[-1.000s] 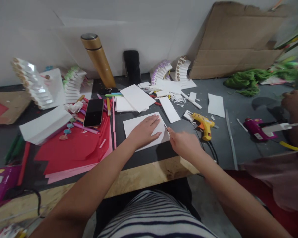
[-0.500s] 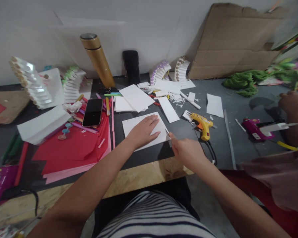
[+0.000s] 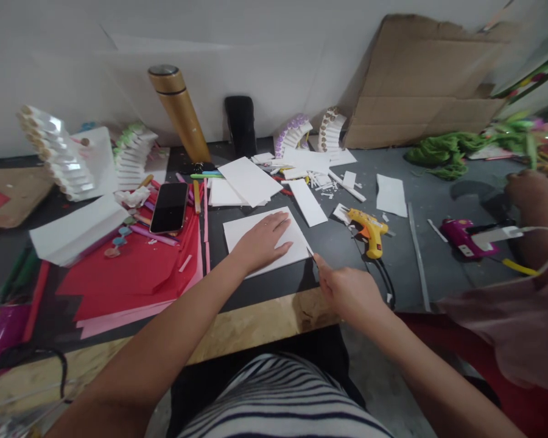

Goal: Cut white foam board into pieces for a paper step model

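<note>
A white foam board sheet (image 3: 241,229) lies on the dark tabletop in front of me. My left hand (image 3: 265,240) rests flat on it, fingers stretched out and pressing it down. In my right hand (image 3: 340,280) is a thin craft knife (image 3: 311,252), its handle mostly hidden by the fingers. The blade's tip meets the sheet's right edge near the lower corner. Just beyond the sheet lies a narrow white strip (image 3: 307,201). A yellow glue gun (image 3: 369,231) lies to the right of my right hand.
Red paper sheets (image 3: 119,267) and a phone (image 3: 169,208) lie on the left. A gold flask (image 3: 182,115) stands at the back. White scraps (image 3: 324,182) litter the middle. At right, another person's hand (image 3: 530,188) is near a purple glue gun (image 3: 466,237).
The knife tip has slid a little down along the sheet's right edge, toward me. My left hand stays in place on the sheet. The view has shifted slightly.
</note>
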Tool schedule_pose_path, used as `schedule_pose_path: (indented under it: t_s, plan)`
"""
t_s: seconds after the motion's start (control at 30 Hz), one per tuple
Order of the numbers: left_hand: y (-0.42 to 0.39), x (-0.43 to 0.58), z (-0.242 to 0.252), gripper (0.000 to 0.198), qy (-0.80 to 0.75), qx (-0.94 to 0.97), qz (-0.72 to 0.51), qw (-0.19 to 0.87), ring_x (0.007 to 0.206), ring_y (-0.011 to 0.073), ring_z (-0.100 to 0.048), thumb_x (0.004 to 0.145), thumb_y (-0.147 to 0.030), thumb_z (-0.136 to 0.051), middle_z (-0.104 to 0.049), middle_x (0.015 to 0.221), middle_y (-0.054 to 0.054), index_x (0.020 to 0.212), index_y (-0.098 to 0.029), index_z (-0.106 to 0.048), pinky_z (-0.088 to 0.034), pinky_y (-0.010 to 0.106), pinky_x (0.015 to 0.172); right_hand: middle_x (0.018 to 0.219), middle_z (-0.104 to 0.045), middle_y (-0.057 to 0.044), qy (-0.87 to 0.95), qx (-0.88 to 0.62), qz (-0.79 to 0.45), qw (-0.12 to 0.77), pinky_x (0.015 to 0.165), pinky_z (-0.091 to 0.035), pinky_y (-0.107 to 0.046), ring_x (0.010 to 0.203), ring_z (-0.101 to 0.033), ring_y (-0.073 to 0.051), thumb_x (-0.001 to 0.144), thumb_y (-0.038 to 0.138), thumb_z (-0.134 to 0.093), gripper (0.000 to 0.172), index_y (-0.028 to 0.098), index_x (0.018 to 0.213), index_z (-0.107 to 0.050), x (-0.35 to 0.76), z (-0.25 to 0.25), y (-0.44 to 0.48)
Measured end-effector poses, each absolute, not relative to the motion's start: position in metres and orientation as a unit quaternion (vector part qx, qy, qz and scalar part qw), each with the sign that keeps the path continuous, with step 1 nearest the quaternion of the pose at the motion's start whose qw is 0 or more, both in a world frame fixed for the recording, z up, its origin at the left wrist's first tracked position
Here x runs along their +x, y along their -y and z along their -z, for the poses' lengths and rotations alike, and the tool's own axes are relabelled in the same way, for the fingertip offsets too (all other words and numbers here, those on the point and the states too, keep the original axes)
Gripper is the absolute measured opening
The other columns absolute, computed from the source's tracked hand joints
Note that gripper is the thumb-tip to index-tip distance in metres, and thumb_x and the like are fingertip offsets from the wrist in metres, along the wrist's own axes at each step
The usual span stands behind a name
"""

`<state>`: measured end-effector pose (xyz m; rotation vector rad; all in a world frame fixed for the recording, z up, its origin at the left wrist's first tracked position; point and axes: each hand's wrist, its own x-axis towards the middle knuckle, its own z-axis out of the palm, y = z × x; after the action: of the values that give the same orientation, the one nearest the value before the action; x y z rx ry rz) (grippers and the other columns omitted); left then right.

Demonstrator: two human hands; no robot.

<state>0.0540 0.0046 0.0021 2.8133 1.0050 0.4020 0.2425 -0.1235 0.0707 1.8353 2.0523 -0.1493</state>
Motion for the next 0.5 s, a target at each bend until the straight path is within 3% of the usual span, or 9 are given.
schedule_pose_path:
  t_s: [0.5]
  plan:
    - [-0.006, 0.055, -0.001, 0.055, -0.326, 0.933, -0.132, 0.074, 0.145, 0.0244, -0.037, 0.1, -0.042, -0.035, -0.043, 0.154, 0.016, 0.144, -0.011, -0.044, -0.028, 0.041, 0.121, 0.079, -0.076, -0.014, -0.716, 0.664, 0.078, 0.201, 0.062, -0.046, -0.028, 0.074, -0.075, -0.026, 0.098, 0.023, -0.038, 0.055, 0.017, 0.153, -0.038, 0.241, -0.073, 0.136]
